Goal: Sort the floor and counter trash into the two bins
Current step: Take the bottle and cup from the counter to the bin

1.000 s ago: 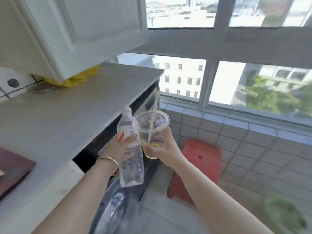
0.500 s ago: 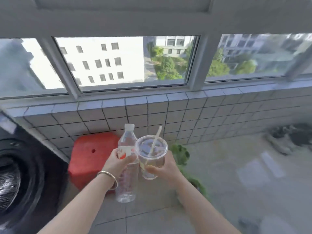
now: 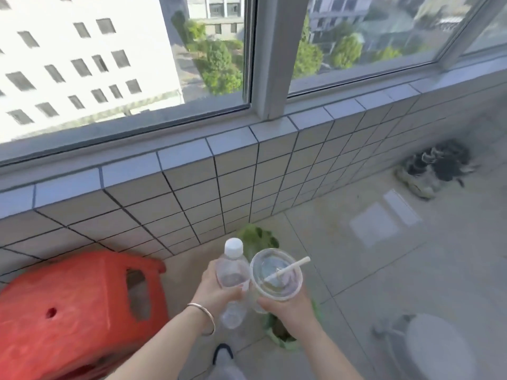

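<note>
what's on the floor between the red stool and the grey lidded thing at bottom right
In the head view, green leafy scraps lie between the red stool and the grey lid, partly behind both hands.

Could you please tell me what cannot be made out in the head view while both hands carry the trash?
- Two bins: none in view.
- Green leafy item on the floor: mostly hidden behind the plastic bottle, lidded cup and right hand; motion blur leaves its kind unclear.
- Dark heap by the tiled wall: blurred.
- Grey round object: cut by the bottom edge.
- Left hand grip: fingers behind the bottle.
</note>
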A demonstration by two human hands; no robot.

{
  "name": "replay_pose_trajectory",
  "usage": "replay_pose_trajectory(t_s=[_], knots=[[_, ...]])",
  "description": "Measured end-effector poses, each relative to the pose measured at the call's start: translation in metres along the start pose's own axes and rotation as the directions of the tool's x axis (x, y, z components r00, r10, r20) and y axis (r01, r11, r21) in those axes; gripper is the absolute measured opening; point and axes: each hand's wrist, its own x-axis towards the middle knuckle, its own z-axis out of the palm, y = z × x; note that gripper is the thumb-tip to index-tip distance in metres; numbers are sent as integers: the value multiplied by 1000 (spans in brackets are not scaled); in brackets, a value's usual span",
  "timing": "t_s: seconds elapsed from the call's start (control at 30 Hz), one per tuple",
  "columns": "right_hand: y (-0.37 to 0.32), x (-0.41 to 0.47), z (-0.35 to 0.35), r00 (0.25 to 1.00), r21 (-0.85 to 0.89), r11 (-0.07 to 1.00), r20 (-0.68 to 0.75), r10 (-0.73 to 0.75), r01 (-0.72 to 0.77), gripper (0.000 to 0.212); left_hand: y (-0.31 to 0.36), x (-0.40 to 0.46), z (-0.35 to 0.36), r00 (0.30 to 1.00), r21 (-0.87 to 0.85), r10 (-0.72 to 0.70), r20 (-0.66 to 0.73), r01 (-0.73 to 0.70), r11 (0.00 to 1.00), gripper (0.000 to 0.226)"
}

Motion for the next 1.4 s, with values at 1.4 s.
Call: replay_pose_trajectory(t_s=[1.4], knots=[[126,259,79,949,-488,831,13,314,-268,20,-80,251,0,970,397,-180,-165,232,888,31]])
